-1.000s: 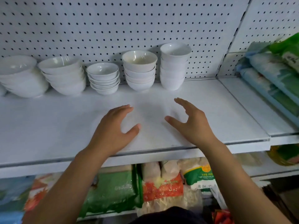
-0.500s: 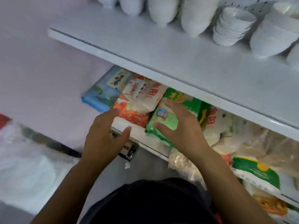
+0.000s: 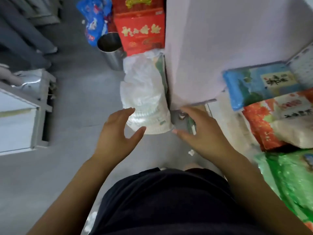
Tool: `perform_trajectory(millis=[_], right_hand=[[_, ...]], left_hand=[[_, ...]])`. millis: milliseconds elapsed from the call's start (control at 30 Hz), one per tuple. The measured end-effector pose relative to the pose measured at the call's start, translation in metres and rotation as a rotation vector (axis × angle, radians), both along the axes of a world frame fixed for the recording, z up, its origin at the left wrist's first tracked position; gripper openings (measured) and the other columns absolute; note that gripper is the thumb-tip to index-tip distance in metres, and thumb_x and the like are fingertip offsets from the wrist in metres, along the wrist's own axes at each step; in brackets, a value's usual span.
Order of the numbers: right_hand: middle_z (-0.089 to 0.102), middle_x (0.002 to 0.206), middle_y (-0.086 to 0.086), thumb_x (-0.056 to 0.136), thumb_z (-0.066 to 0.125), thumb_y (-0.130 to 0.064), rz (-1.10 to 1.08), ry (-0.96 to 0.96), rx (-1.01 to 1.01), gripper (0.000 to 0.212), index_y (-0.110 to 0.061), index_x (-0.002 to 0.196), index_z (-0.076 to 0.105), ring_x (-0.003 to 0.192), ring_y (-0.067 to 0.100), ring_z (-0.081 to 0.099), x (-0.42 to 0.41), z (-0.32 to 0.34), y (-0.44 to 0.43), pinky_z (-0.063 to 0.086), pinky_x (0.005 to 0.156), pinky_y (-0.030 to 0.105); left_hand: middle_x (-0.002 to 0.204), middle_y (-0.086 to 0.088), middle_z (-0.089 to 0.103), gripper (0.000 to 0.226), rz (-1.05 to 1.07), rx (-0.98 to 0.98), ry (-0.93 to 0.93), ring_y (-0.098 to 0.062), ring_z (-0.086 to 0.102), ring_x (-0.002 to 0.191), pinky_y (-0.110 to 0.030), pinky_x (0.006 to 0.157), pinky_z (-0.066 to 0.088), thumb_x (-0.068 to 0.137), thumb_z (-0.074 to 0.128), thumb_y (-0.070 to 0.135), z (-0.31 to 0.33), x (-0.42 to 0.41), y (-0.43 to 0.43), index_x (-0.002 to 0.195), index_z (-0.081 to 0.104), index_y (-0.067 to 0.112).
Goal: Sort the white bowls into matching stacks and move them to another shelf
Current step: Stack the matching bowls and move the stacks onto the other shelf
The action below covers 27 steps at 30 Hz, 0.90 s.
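A grey floor (image 3: 71, 116) runs along an aisle, with the white end panel (image 3: 220, 39) of a shelf unit standing at the right; the view looks steeply down. Nearest is the person's dark clothing (image 3: 169, 200), both bare forearms reaching forward from it. The left hand (image 3: 116, 133) and right hand (image 3: 201, 133) hover side by side, apart; each is wide, fingers spread and loosely bent, thumbs turned toward each other, holding nothing. Just beyond them a clear plastic pack (image 3: 144, 92) of stacked pale dishes lies against the panel's foot; the left fingers overlap its near end in view, though whether they touch it I cannot tell. At the right, on a low shelf, lie a green bag (image 3: 291, 180), an orange bag (image 3: 271, 119) and a blue bag (image 3: 254, 83). Farther off stand a steel bin (image 3: 111, 48), then red cartons (image 3: 140, 33) and a blue packet (image 3: 94, 19).

The white bowls are not in view; neither hand has one. Going by the task, they are probably hard, smooth and breakable, and a stack would be heavy and apt to slide; best taken with both hands, one under the bottom bowl's base and one steadying the side or rim.
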State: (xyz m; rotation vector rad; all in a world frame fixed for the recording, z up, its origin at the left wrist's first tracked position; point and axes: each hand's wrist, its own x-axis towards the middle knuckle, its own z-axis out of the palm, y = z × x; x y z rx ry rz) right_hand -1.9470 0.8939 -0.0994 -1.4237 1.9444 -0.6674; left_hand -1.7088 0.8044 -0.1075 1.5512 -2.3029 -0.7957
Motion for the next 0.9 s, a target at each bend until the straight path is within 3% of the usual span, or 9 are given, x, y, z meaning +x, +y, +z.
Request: perform_trajectory(millis=[200, 333, 467, 633, 767, 900], right_hand=[[0.043, 0.154, -0.016, 0.089, 0.076, -0.041, 0.318, -0.042, 0.092, 0.07, -0.031, 0.151, 0.044, 0.141, 0.004, 0.038, 0.054, -0.016, -0.083, 0.03, 0.117, 0.025], [0.045, 0.153, -0.017, 0.087, 0.077, -0.044, 0.483, -0.013, 0.138, 0.071, -0.033, 0.149, 0.045, 0.139, 0.003, 0.039, 0.08, -0.025, -0.141, 0.027, 0.103, 0.015], [0.046, 0.152, -0.018, 0.086, 0.078, -0.044, 0.629, -0.02, 0.135, 0.07, -0.032, 0.148, 0.047, 0.141, 0.003, 0.038, 0.101, -0.031, -0.21, 0.024, 0.108, 0.014], [0.049, 0.15, -0.016, 0.088, 0.076, -0.042, 0.823, 0.005, 0.107, 0.066, -0.031, 0.147, 0.048, 0.137, 0.0, 0.04, 0.129, -0.022, -0.302, 0.02, 0.099, -0.001], [0.046, 0.156, -0.004, 0.092, 0.073, -0.039, 1.052, 0.104, 0.027, 0.068, -0.02, 0.151, 0.045, 0.143, 0.015, 0.04, 0.186, -0.014, -0.367, 0.029, 0.112, 0.021], [0.046, 0.155, -0.003, 0.094, 0.071, -0.039, 1.244, 0.07, -0.01, 0.067, -0.02, 0.152, 0.044, 0.143, 0.015, 0.04, 0.263, -0.01, -0.389, 0.028, 0.111, 0.02]], left_hand=[[0.145, 0.002, 0.058, 0.063, 0.341, 0.141, -0.045, -0.019, 0.051, 0.136, -0.032, 0.11, 0.04, 0.09, 0.074, 0.044, -0.015, 0.074, 0.004, 0.145, 0.054, 0.021], [0.143, 0.002, 0.059, 0.065, 0.503, 0.212, -0.067, -0.019, 0.05, 0.136, -0.032, 0.109, 0.039, 0.09, 0.072, 0.05, -0.024, 0.093, -0.009, 0.147, 0.052, 0.025], [0.147, 0.003, 0.057, 0.064, 0.617, 0.192, -0.067, -0.02, 0.048, 0.139, -0.036, 0.112, 0.039, 0.091, 0.072, 0.046, -0.023, 0.101, -0.047, 0.147, 0.052, 0.024], [0.148, 0.007, 0.055, 0.061, 0.795, 0.135, 0.006, -0.015, 0.047, 0.139, -0.024, 0.107, 0.034, 0.093, 0.069, 0.046, -0.01, 0.109, -0.101, 0.148, 0.051, 0.025], [0.148, 0.008, 0.055, 0.06, 0.952, 0.116, 0.068, -0.014, 0.046, 0.139, -0.021, 0.106, 0.032, 0.095, 0.069, 0.044, -0.008, 0.124, -0.126, 0.149, 0.05, 0.025], [0.145, 0.008, 0.056, 0.059, 1.127, 0.102, 0.095, -0.01, 0.051, 0.13, -0.02, 0.1, 0.033, 0.095, 0.07, 0.043, -0.005, 0.157, -0.121, 0.147, 0.05, 0.026]])
